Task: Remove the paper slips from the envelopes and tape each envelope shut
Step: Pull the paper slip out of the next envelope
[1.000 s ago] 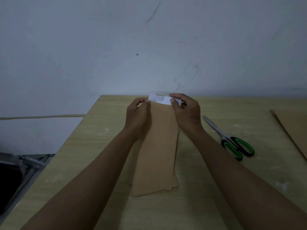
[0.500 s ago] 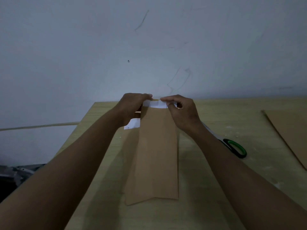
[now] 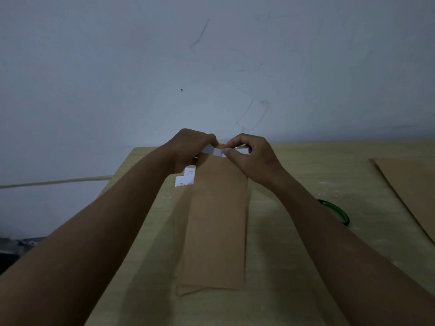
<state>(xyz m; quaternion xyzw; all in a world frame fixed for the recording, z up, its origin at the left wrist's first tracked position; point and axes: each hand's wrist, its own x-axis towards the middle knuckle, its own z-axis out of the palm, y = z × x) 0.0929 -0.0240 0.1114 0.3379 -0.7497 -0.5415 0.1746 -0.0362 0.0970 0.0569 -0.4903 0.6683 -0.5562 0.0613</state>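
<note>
Brown paper makes up the long envelope (image 3: pixel 217 222) that lies flat down the middle of the pale wood bench (image 3: pixel 294 255), its near end towards the person and its far end under both hands. A second brown edge shows beneath it along the left side and at the near left corner, so it seems to rest on another envelope, though how many lie there cannot be told.

At the far end a white paper slip (image 3: pixel 215 151) sticks out across the envelope's mouth. The left hand (image 3: pixel 188 149) comes in from the left with its fingers curled over the slip's left end, pinching it. The right hand (image 3: pixel 253 156) meets it from the right, thumb and forefinger pinched on the slip near its middle, the other fingers folded over the slip's right part. The two hands nearly touch above the mouth of the envelope.

Just left of the envelope, below the left wrist, more white slips (image 3: pixel 186 178) lie on the bench, partly tucked under the envelope's left edge, with small dark print on the lower one that is too small to read.

To the right, beyond the right forearm, the green and black handle of a pair of scissors (image 3: pixel 336 211) shows; the blades are hidden by the arm. At the far right edge lies another brown sheet (image 3: pixel 409 191), well apart from the hands.
</note>
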